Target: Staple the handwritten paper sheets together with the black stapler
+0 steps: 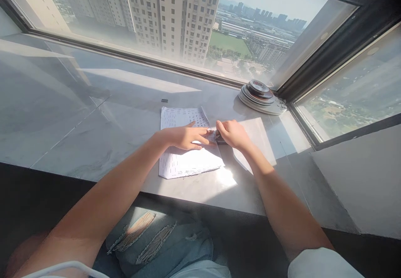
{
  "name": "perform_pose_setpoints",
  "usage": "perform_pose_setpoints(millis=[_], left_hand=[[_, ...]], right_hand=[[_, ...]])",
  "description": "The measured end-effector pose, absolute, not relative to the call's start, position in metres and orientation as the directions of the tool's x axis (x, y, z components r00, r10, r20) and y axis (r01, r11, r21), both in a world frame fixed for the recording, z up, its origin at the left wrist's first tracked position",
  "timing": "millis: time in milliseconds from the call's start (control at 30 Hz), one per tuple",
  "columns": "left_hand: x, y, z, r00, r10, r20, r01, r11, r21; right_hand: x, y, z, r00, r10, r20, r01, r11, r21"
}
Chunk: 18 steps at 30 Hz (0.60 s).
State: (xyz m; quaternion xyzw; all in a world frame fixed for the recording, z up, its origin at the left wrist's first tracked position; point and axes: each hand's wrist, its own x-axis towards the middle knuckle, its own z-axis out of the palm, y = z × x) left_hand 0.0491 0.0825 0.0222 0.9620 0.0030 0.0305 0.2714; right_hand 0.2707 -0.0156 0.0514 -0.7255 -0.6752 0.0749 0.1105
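A stack of white printed paper sheets (184, 161) lies on a grey marble window sill (94, 136). My left hand (188, 137) rests flat on the sheets near their right edge, fingers stretched out toward the right. My right hand (232, 134) is closed around a small dark object (219, 138) at the right edge of the paper, possibly a stapler or clip; most of it is hidden by the fingers. The two hands almost touch.
A stack of round plates or discs (261, 96) sits in the sill's far right corner by the window frame. A small dark item (164, 100) lies beyond the paper. Window glass runs along the back and right. My knees in torn jeans are below the sill's front edge.
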Motion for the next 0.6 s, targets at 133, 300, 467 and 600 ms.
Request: perform_pose_setpoints(millis=[133,300,467,600], left_hand=[[0.0493,0.0829,0.0206,0.998,0.021,0.055,-0.01,-0.857,0.515],[0.0491,0.0808,0.0228,0.998,0.028,0.055,-0.005,-0.852,0.523],[0.0487,0.0813,0.0222,0.997,0.027,0.077,-0.018,-0.845,0.534],[0.0488,0.0833,0.0185,0.994,0.02,0.108,-0.038,-0.858,0.513]], right_hand=[[0.2694,-0.0159,0.051,0.078,0.996,0.041,0.969,-0.066,-0.237],[0.2688,-0.0157,0.0512,0.071,0.997,0.034,0.977,-0.063,-0.206],[0.268,-0.0148,0.0516,0.079,0.997,0.025,0.98,-0.073,-0.186],[0.2667,-0.0144,0.0516,0.092,0.996,0.009,0.987,-0.09,-0.134]])
